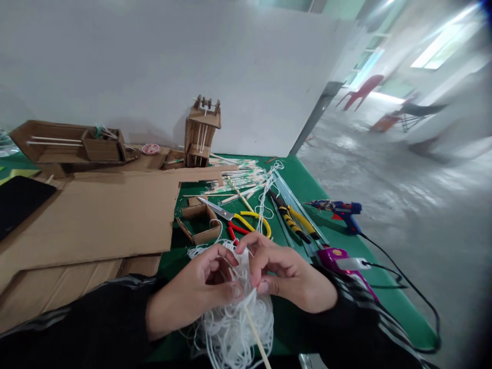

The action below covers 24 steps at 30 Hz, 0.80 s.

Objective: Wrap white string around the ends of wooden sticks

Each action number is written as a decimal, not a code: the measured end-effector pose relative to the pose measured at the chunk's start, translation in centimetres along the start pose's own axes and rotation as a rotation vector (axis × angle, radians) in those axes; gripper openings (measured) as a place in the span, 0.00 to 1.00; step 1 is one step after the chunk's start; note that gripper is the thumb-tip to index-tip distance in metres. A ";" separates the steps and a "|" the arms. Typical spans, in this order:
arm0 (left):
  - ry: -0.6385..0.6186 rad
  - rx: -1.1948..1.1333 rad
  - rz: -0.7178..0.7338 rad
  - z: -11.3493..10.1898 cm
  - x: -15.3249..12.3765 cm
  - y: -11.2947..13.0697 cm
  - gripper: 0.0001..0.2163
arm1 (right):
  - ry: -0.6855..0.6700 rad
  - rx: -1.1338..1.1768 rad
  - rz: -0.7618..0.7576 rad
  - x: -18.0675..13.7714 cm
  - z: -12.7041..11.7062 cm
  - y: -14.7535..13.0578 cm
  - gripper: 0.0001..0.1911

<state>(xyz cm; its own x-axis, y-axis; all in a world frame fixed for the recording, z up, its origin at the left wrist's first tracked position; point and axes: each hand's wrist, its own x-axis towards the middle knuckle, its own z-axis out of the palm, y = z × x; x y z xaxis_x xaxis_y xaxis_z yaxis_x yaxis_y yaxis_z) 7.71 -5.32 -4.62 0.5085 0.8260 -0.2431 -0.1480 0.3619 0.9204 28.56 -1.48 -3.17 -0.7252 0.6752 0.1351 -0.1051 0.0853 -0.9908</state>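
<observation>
My left hand (200, 289) is closed, its thumb and fingers pressed on a thin wooden stick (257, 333) that slants down toward me. My right hand (284, 269) pinches white string (249, 297) against the stick, thumb and fingertips together. Both hands are close together over a loose, tangled heap of white string (226, 338). Just beyond them lie scissors (226, 212) with yellow and red handles. Left of the scissors sits a small open cardboard frame (202, 225). The fingers partly hide where string and stick meet.
Pliers (294, 220), clear glue sticks (282, 189) and a blue glue gun (344, 210) lie to the right, with a purple power strip (338, 256). Behind are wooden sticks (242, 177), a cardboard tower (202, 133) and a cardboard boat-like model (57, 143). Cardboard sheets (96, 215) cover the left.
</observation>
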 end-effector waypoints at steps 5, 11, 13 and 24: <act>-0.017 -0.074 -0.075 -1.2 -0.7 0.7 0.15 | -0.042 0.206 0.072 -1.1 0.2 0.7 0.07; 0.169 -0.071 -0.014 -2.4 -1.8 2.8 0.13 | -0.095 0.063 0.084 -1.5 -0.4 -0.1 0.07; 0.256 -0.090 0.024 -2.9 -2.0 3.5 0.13 | -0.184 -0.029 0.062 -1.5 -0.6 -0.9 0.08; 0.359 -0.279 0.159 -5.4 -1.8 6.2 0.06 | -0.476 -0.392 0.127 -2.4 -1.7 -3.3 0.13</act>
<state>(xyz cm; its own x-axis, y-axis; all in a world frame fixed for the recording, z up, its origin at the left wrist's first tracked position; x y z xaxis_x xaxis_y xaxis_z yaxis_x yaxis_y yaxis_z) 1.28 -2.23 -0.17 0.1432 0.9597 -0.2417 -0.4467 0.2806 0.8495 31.79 -2.14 -0.20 -0.9484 0.3057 -0.0843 0.1941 0.3493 -0.9167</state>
